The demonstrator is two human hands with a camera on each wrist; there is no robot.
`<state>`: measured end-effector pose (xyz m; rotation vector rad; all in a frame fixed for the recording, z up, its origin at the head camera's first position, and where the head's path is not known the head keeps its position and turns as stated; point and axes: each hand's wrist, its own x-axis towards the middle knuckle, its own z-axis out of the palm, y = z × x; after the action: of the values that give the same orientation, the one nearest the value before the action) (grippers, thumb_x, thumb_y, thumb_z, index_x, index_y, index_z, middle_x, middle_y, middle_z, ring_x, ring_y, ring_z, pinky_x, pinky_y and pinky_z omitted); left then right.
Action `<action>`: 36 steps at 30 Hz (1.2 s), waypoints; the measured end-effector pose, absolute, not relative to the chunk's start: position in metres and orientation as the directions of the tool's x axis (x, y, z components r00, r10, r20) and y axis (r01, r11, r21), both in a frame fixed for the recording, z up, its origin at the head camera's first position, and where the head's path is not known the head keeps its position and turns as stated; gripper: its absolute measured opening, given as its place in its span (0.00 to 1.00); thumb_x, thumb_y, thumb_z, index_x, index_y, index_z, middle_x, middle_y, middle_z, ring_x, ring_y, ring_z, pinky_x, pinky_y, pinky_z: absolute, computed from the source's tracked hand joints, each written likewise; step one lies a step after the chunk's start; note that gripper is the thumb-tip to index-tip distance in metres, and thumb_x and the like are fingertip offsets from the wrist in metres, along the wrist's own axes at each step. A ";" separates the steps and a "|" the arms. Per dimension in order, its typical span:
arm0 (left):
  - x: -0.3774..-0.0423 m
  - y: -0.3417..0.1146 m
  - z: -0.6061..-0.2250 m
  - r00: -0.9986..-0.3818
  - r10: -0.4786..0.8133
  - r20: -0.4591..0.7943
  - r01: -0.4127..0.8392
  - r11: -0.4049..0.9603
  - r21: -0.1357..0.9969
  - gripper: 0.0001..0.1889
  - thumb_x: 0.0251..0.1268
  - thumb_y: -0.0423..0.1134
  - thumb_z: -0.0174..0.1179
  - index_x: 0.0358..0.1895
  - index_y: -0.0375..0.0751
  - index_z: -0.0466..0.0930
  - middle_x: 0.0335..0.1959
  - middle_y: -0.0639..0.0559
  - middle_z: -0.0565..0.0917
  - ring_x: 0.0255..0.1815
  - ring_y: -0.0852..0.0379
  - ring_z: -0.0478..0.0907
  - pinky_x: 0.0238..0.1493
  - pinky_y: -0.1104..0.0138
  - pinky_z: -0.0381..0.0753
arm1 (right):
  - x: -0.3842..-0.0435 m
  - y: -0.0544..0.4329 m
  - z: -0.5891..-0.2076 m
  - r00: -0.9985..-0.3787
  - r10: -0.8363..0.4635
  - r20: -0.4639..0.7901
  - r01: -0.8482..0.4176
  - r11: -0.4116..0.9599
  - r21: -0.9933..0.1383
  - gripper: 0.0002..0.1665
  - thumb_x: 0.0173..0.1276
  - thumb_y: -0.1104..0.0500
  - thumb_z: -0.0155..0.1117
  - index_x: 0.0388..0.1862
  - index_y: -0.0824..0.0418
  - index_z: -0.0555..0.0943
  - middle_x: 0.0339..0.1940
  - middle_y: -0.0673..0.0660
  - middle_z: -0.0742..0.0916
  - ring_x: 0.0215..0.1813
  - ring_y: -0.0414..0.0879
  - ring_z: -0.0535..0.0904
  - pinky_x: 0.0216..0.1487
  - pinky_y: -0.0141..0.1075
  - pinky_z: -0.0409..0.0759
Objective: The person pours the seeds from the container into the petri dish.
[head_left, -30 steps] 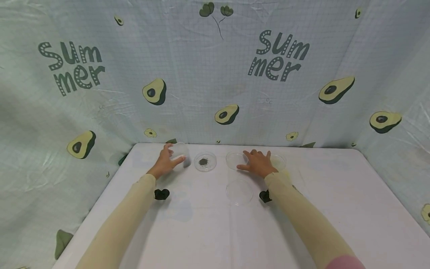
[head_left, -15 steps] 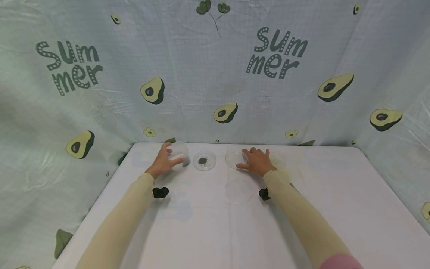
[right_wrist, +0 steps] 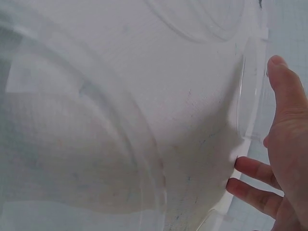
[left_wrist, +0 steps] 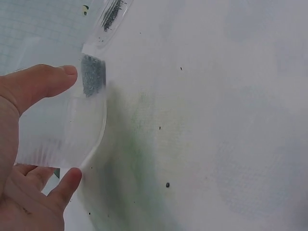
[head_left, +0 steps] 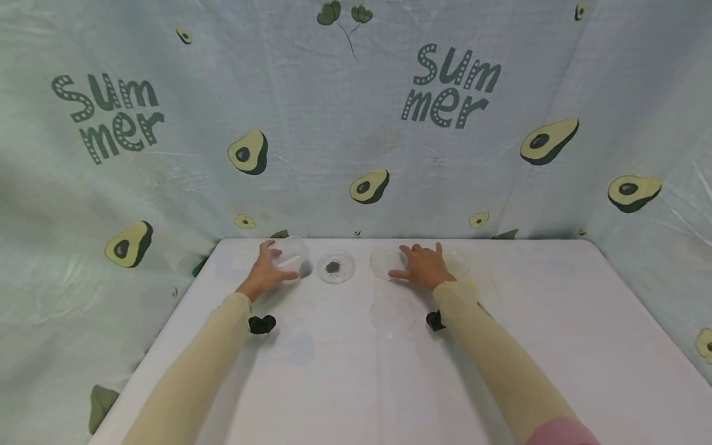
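A clear plastic container [head_left: 293, 252] stands at the back left, dark grains gathered low inside it. Around its left side my left hand [head_left: 267, 271] is spread, thumb and fingers wide apart; in the left wrist view the thumb overlaps the clear wall. Just right of the container lies a clear round dish [head_left: 336, 277] with a small heap of dark grains [head_left: 333, 267]. Farther right, my right hand [head_left: 425, 267] is spread beside a clear dish [head_left: 382, 264], thumb and a finger over its rim. Whether either hand's fingertips touch is hard to tell.
Another clear dish [head_left: 392, 317] lies nearer on the white table [head_left: 311, 395]. One more clear dish [head_left: 458, 264] is partly behind the right hand, with a pale yellow patch [head_left: 470, 287] near it. A printed curtain [head_left: 311, 123] hangs close behind the table's back edge.
My left thumb and fingers have drawn back slightly leftward from the container. The right hand stays almost still. The whole head view has shifted a little.
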<state>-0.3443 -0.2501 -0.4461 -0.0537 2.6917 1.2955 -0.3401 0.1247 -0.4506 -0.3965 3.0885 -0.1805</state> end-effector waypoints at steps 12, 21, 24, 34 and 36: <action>-0.341 -0.254 -0.437 -0.995 -0.004 -0.098 -0.080 0.615 0.785 0.55 0.57 0.44 0.69 0.75 0.45 0.32 0.77 0.38 0.54 0.77 0.38 0.51 0.74 0.43 0.54 | -0.342 0.124 -0.449 -0.966 -0.257 -0.006 -0.255 0.962 -0.101 0.50 0.58 0.27 0.60 0.71 0.56 0.68 0.61 0.64 0.80 0.63 0.60 0.76 0.71 0.68 0.51; -0.342 -0.249 -0.429 -0.997 0.049 -0.059 -0.019 0.589 0.808 0.55 0.58 0.46 0.69 0.76 0.46 0.31 0.77 0.38 0.54 0.76 0.37 0.53 0.73 0.44 0.56 | -0.341 0.123 -0.449 -0.969 -0.241 -0.052 -0.233 0.963 -0.132 0.50 0.59 0.27 0.60 0.72 0.55 0.66 0.65 0.65 0.77 0.67 0.61 0.73 0.72 0.68 0.50; -0.342 -0.245 -0.427 -0.997 0.060 -0.042 0.002 0.589 0.808 0.56 0.58 0.46 0.69 0.76 0.46 0.31 0.77 0.38 0.54 0.77 0.37 0.53 0.73 0.44 0.56 | -0.341 0.123 -0.450 -0.970 -0.237 -0.051 -0.228 0.963 -0.141 0.50 0.59 0.27 0.60 0.73 0.55 0.65 0.65 0.64 0.76 0.67 0.62 0.73 0.72 0.69 0.50; -0.345 -0.230 -0.421 -0.996 0.091 -0.025 0.032 0.572 0.820 0.55 0.57 0.45 0.69 0.76 0.47 0.33 0.77 0.38 0.53 0.77 0.38 0.53 0.73 0.44 0.58 | -0.342 0.123 -0.454 -0.973 -0.225 -0.042 -0.218 0.967 -0.133 0.50 0.59 0.27 0.60 0.73 0.54 0.65 0.66 0.64 0.76 0.66 0.63 0.73 0.71 0.69 0.51; -0.346 -0.226 -0.420 -0.995 0.094 -0.018 0.039 0.571 0.820 0.55 0.57 0.45 0.69 0.76 0.47 0.34 0.77 0.38 0.54 0.77 0.39 0.54 0.73 0.45 0.58 | -0.342 0.123 -0.454 -0.974 -0.224 -0.044 -0.217 0.967 -0.133 0.50 0.59 0.27 0.60 0.73 0.54 0.65 0.65 0.64 0.76 0.65 0.63 0.74 0.71 0.69 0.52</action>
<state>-0.3458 -0.2261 -0.4203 0.1153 2.7317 1.4228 -0.3419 0.1231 -0.4543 -0.3430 3.0578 -0.1972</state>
